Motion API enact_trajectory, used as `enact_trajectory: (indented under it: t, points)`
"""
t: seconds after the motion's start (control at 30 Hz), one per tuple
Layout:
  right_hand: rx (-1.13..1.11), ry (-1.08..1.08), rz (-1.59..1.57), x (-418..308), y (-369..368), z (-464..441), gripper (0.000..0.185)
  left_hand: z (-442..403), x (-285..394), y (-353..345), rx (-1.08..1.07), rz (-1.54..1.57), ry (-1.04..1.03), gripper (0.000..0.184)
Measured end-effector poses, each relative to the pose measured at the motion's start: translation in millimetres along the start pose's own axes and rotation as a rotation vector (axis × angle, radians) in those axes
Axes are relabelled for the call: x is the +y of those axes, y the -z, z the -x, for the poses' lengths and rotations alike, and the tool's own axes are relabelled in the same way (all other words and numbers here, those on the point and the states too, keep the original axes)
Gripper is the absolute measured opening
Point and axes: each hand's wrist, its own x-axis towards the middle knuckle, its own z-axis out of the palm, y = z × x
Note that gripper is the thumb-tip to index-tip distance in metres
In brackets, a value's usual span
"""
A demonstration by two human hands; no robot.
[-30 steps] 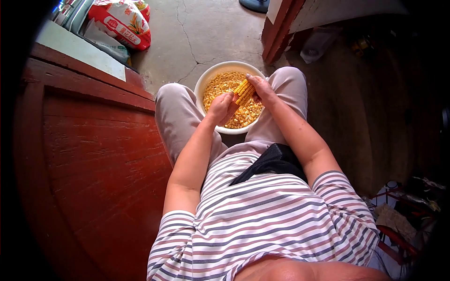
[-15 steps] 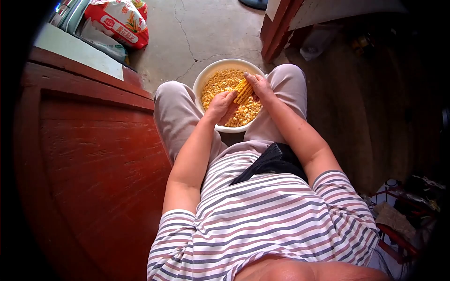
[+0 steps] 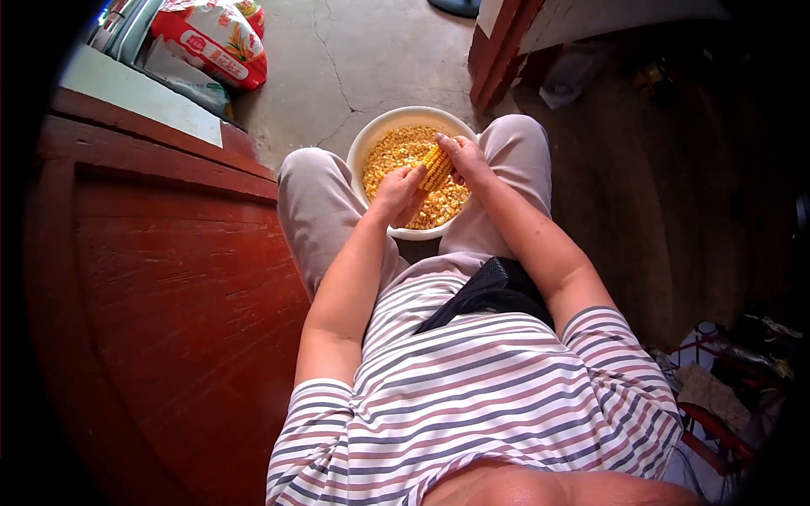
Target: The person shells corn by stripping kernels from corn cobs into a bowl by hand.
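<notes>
A yellow corn cob [image 3: 435, 169] is held between my two hands, tilted, above a white basin [image 3: 356, 160]. Gripping its lower left end is my left hand [image 3: 400, 192], thumb along the kernels. My right hand [image 3: 464, 158] wraps the upper right end, its thumb near the tip. Loose corn kernels [image 3: 392, 152] fill much of the basin below. The basin stands between my knees. Fingers on the underside of the cob are partly hidden.
A red wooden door [image 3: 169, 295] stands close on my left. Red and white bags [image 3: 224, 51] lie at the upper left on the cracked concrete floor [image 3: 312, 76]. A red door frame [image 3: 504, 59] rises at the upper right. Assorted items [image 3: 717, 388] are piled at the lower right.
Both hands and the cob have shifted very slightly; the grip on the cob looks the same. The basin has stayed in place.
</notes>
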Motion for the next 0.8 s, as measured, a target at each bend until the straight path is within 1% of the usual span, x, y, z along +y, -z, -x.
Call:
enact_trajectory:
  t: [0.07, 0.3, 0.37, 0.4, 0.47, 0.5, 0.63, 0.7, 0.73, 0.8]
  points:
    - [0.002, 0.007, 0.002, 0.7, 0.5, -1.0, 0.043, -0.4, -0.3, 0.2, -0.028, 0.094, -0.007, 0.034]
    - [0.001, -0.031, -0.023, 12.8, 5.5, -10.9, 0.042, 1.3, -3.0, 0.6, -0.026, 0.181, -0.046, 0.033]
    - [0.000, -0.031, -0.017, 12.9, 4.6, -10.2, 0.042, 0.9, -2.9, -0.7, -0.005, 0.043, -0.011, 0.033]
    - [0.020, -0.025, -0.004, 11.9, 2.9, -8.1, 0.043, -1.4, -8.7, -1.1, -0.004, 0.043, -0.011, 0.033]
    - [0.040, -0.021, 0.009, 9.1, 0.3, -4.0, 0.043, -3.8, -17.5, -3.8, 0.162, -0.329, -0.152, 0.041]
    - [0.028, -0.028, -0.003, 6.8, -0.6, -1.7, 0.043, -3.2, -16.9, -4.6, 0.199, -0.427, -0.136, 0.045]
    - [0.044, -0.045, -0.007, 5.7, -1.1, -1.2, 0.042, -2.3, -13.8, -6.1, 0.212, -0.507, -0.175, 0.046]
    - [0.044, -0.053, -0.019, 6.6, -1.0, -2.5, 0.042, -0.2, -10.7, -7.2, 0.233, -0.603, -0.253, 0.042]
    - [0.045, -0.060, -0.034, 6.6, -0.7, -3.2, 0.042, -0.2, -11.1, -8.1, 0.233, -0.603, -0.254, 0.042]
    - [0.035, -0.050, -0.045, 10.5, -0.5, -5.5, 0.042, -0.8, -12.7, -10.7, 0.175, -0.157, -0.146, 0.039]
